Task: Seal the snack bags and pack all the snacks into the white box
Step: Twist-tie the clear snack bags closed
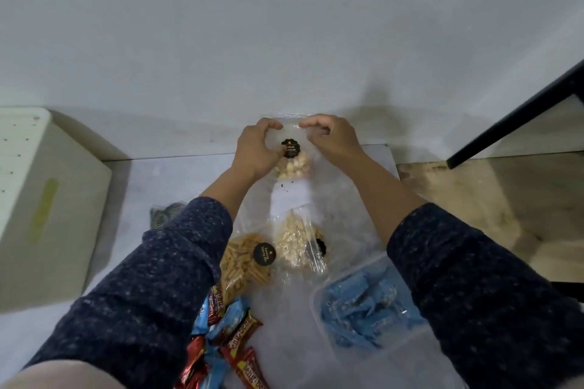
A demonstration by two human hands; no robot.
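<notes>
I hold a clear biscuit bag (292, 164) with a round black label upright at the far edge of the white surface. My left hand (257, 148) and my right hand (331, 136) both pinch its top strip, thumbs toward the middle. Pale biscuits fill its lower part. Closer to me lie a second clear bag of pale snacks (297, 243) and a bag of orange sticks (243, 262) with a black label. Red and blue wrapped bars (227, 338) are piled near the bottom edge. A white box (47, 199) stands at the left.
A clear plastic tub (363, 309) holding several blue packets sits at the lower right. A black table leg (512, 120) slants at the right over a beige floor. A grey wall rises behind. A dark patterned item (167, 215) lies by my left sleeve.
</notes>
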